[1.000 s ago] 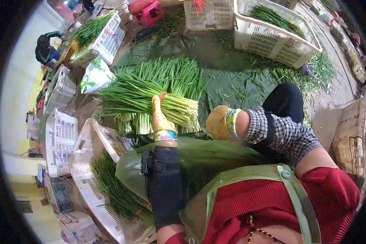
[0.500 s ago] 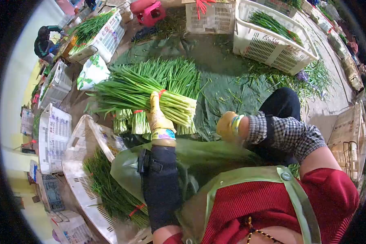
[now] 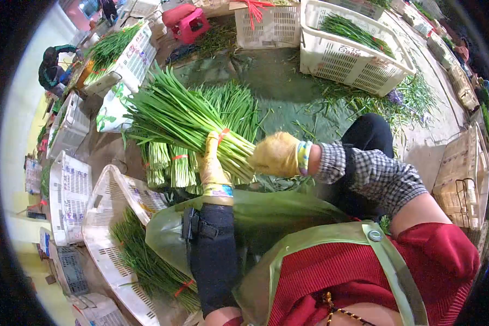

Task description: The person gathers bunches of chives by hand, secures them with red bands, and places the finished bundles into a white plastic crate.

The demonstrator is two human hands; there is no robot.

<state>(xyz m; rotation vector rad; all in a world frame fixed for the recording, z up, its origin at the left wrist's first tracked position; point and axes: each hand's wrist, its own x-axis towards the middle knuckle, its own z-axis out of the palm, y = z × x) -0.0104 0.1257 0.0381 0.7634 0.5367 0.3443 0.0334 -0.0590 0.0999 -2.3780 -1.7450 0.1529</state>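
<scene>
A bunch of garlic chives (image 3: pixel 182 111) is in my left hand (image 3: pixel 215 167), which wears a yellow glove and is closed round the pale stems near a red band (image 3: pixel 223 135). The leaves point up and left, the cut ends right. My right hand (image 3: pixel 278 154), also gloved in yellow, is against those cut ends. Its fingers look curled in; what they hold, if anything, is hidden. Behind and below the held bunch lie more chives (image 3: pixel 236 108) on the ground, including banded bunches (image 3: pixel 180 165) with their pale ends toward me.
At my left a white crate (image 3: pixel 100 228) holds banded greens (image 3: pixel 146 255). Another white crate (image 3: pixel 358 68) with chives stands at far right, beside a crate with red bands (image 3: pixel 255 11) on its rim. A pink stool (image 3: pixel 193 27) and a crouching person (image 3: pixel 51 70) are farther back.
My right hand has moved left and up from beside my knee to the cut ends. The held bunch has tilted, its leaves now higher, and my view has shifted slightly.
</scene>
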